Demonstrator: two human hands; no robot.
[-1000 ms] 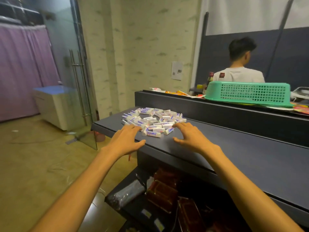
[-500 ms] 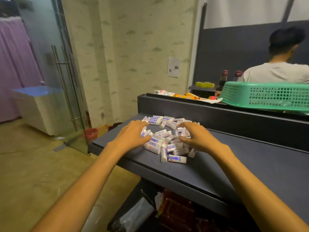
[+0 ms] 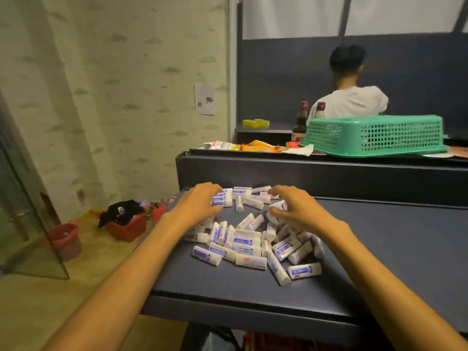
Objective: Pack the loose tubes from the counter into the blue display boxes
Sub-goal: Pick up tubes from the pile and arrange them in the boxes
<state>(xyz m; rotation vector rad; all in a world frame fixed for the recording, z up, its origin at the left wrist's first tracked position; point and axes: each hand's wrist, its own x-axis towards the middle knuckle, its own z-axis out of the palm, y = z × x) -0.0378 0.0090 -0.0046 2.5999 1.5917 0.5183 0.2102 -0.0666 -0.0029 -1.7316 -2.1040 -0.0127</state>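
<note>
Left hand point(image 3: 196, 207) is laid over the far-left edge of the tube pile point(image 3: 253, 239), fingers curled down onto a small stack of white-and-blue tubes; whether any tube is actually pinched cannot be told. Right hand point(image 3: 296, 211) is cupped on the far-right edge, fingers bent, one white tube point(image 3: 278, 205) seemingly caught at the fingertips, though a true clamp is not confirmed. Both hands are placed behind the far tubes, likely so the scatter can be raked toward the body into one heap.

The loose tubes are spread on the dark counter point(image 3: 379, 249), most lying flat between and just in front of the hands, a few near the front edge. No blue display boxes are seen, so packing is judged not yet begun.

Behind the counter a raised ledge point(image 3: 316, 173) carries a green plastic basket point(image 3: 374, 135), set upside down, with snack wrappers point(image 3: 253, 146) beside it. Beyond it a seated person point(image 3: 349, 97) is seen from behind. Red bins point(image 3: 126, 224) are stood on the floor at left.
</note>
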